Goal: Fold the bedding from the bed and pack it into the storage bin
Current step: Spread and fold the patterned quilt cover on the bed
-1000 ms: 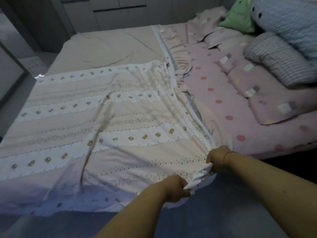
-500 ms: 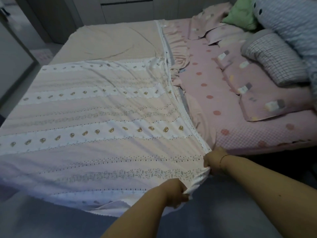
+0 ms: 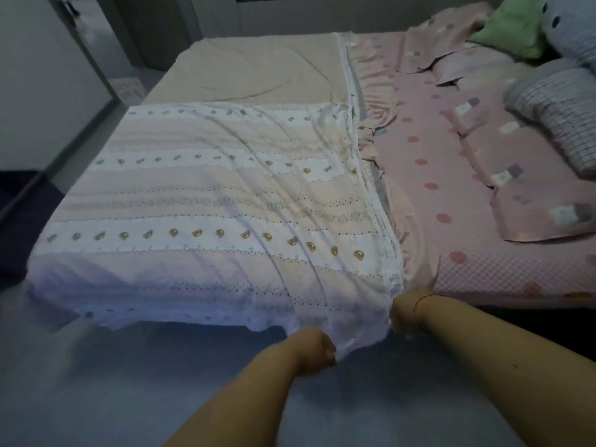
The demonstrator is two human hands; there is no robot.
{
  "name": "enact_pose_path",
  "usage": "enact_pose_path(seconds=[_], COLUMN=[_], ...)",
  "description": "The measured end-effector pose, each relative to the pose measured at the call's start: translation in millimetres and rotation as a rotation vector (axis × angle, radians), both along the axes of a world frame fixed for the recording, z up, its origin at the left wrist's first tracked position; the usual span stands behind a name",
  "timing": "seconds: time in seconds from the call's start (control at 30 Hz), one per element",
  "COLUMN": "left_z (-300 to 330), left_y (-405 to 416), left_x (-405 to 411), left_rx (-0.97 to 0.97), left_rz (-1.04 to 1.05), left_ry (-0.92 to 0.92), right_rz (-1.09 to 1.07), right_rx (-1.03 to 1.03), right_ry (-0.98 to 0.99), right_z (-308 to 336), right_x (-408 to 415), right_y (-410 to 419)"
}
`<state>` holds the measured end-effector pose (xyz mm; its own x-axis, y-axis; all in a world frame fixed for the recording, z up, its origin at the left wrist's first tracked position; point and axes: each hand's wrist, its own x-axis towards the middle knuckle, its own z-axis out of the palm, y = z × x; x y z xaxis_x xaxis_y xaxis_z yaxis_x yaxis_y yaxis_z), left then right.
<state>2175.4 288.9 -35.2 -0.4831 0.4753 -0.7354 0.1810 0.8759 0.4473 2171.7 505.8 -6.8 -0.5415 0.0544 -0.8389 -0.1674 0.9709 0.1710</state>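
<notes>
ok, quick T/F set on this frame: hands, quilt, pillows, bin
1. Both hands grip the quilt corner. True: left hand and right hand each hold it in a closed grip.
2. The quilt is rolled into a bundle. False: it lies spread out on the bed.
3. A green pillow sits at far right. True.
4. The storage bin stands beside the bed. False: no bin is in view.
5. The pink sheet is plain. False: it has dots.
</notes>
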Motion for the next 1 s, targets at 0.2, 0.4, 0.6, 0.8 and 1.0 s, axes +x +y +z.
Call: enact_pose_path(seconds=[0.2, 0.4, 0.6, 0.8, 1.0], left_z=[9.5, 18.6, 36.5, 40.7, 38.4], left_y=[-86.8, -191.6, -307.3, -408.2, -483.9], left_x=[-28.5, -64.4, -104.2, -145.8, -182.8], left_rx=[-0.01, -0.044, -0.006, 0.006, 0.036], left_rz=[0.185, 0.342, 0.55, 0.696, 0.828], left_ry=[0.036, 0.117, 0.146, 0.209, 0.211], right_rz=[0.019, 0.119, 0.168, 0.107, 0.059], right_rx=[-0.061, -0.107, -0.193, -0.336, -0.439], right_ry=[0.069, 0.086, 0.173, 0.236, 0.263], right_z=[6.9, 32.5, 37.8, 40.9, 38.5], right_x=[-42.7, -97.6, -157.0, -206.8, -257.9], right_y=[-59.5, -162.5, -289.4, -403.5, -490.7])
